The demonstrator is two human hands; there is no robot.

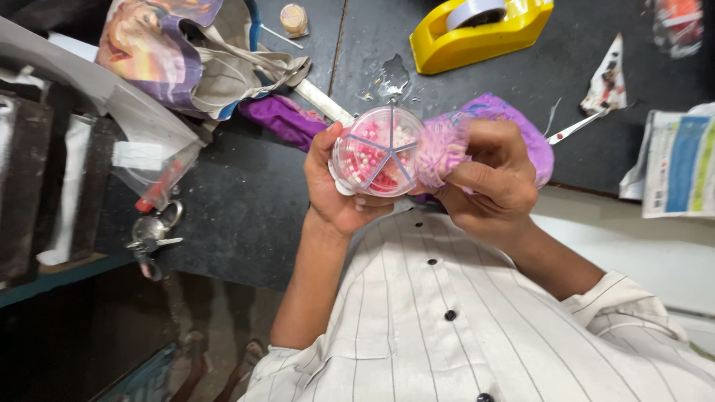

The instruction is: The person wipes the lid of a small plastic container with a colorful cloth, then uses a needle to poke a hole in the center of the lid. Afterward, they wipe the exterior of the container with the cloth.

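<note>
A: What is the left hand [335,195] doing?

B: It cups a small round clear container [376,151], its fingers wrapped around the underside and the thumb up along the left rim. The container is divided into wedge compartments by thin spokes, and pink, red and white beads lie in them. It is held up in the air, near the person's chest, above the near edge of the dark counter [246,208].

A: And the right hand [491,182]?

B: Its fingers are closed on a pink, fuzzy bundle [439,149] that touches the container's right side. I cannot tell what the bundle is made of. A purple cloth [514,119] lies just behind that hand.

A: What else sits on the counter?

B: Far off, a yellow tape dispenser [480,33] with a roll in it. To the far left, a beige cloth bag [231,67] with a printed picture beside it, and a small jar [293,18] beyond. A pale strip like a ruler [322,101] runs towards the container. At the left edge lies a clear plastic pouch [156,175] with keys [153,234] near it. On the right, folded printed paper [678,167] and a thin metal tool [573,128].
</note>
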